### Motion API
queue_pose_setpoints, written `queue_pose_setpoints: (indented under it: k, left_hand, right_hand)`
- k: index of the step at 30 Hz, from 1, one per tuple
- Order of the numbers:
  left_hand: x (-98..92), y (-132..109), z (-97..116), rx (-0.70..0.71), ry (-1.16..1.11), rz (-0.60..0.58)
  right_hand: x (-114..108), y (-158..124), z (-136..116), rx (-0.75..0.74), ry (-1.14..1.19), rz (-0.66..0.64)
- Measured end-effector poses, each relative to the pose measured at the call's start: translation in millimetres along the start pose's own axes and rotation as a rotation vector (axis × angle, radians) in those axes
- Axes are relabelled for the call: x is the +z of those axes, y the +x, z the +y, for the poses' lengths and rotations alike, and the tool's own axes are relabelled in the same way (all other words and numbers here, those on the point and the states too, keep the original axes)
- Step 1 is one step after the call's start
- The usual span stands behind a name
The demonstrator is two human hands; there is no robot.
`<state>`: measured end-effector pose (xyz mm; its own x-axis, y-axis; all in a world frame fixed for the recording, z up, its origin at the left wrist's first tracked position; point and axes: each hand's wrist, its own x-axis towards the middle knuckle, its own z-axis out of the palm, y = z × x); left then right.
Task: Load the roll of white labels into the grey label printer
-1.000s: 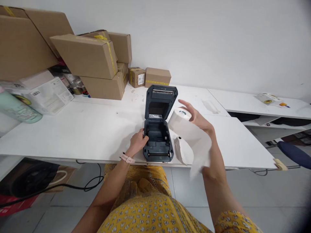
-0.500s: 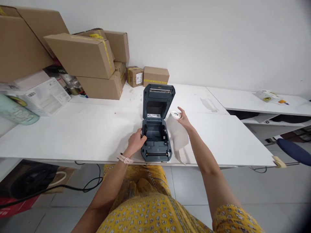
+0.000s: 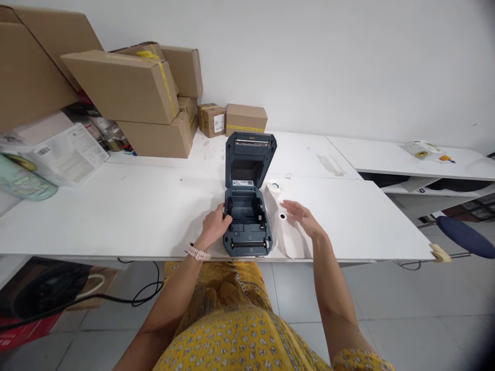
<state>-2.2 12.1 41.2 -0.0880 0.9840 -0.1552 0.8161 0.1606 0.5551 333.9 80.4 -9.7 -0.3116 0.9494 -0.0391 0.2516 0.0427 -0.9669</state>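
A dark grey label printer stands at the table's front edge with its lid raised, and its bay shows no roll. My left hand grips the printer's left side, the thumb over the rim and the fingers partly hidden. To the printer's right, a white paper roll lies on the table with a strip of paper beside it. Nearer to me is a small white roll with a dark core. My right hand hovers just right of this small roll, fingers stretched out and holding nothing.
Stacked cardboard boxes fill the back left, and two small cartons stand against the wall. A green bottle lies at far left. Black cables hang below the table. A blue seat is at right.
My right hand has let go of the white paper roll, now lying by the printer, and has moved toward me to the small dark-cored roll. My left hand keeps its grip.
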Motion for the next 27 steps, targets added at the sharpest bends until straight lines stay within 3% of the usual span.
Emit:
queue_pose_setpoints:
  k: [3, 6, 9, 12, 14, 16, 18, 20, 23, 27]
  left_hand:
    - [-0.5, 0, 0, 0.005, 0.032, -0.003]
    - [-0.6, 0, -1, 0.040, 0.050, 0.002]
    - [-1.2, 1, -2, 0.084, 0.099, -0.014]
    - [-3.0, 1, -2, 0.099, 0.137, -0.023]
    - [-3.9, 0, -1, 0.091, 0.113, -0.018]
    - [-3.3, -3, 0, 0.073, 0.050, -0.007]
    - [-0.1, -5, -1, 0.039, -0.030, 0.018]
    - [5.4, -7, -3, 0.013, -0.108, 0.072]
    - [15.1, -6, -7, 0.022, -0.232, 0.145]
    - [22.2, -3, -11, 0.032, -0.375, 0.133]
  right_hand:
    - [13, -23, -1, 0.042, -0.061, -0.113]
    - [23, -31, -4, 0.037, -0.011, -0.108]
    - [14, -37, -14, -0.003, 0.074, -0.069]
    - [-1, -42, -44, -0.177, 0.110, -0.072]
    - [1, -37, -75, -0.304, 0.077, -0.234]
    - [16, -23, -106, -0.349, -0.053, -0.480]
    - [42, -4, -130, -0.346, -0.254, -0.620]
    - [70, 15, -138, -0.341, -0.447, -0.624]
    - [101, 32, -127, -0.383, -0.724, -0.509]
    - [113, 31, -107, -0.449, -0.884, -0.457]
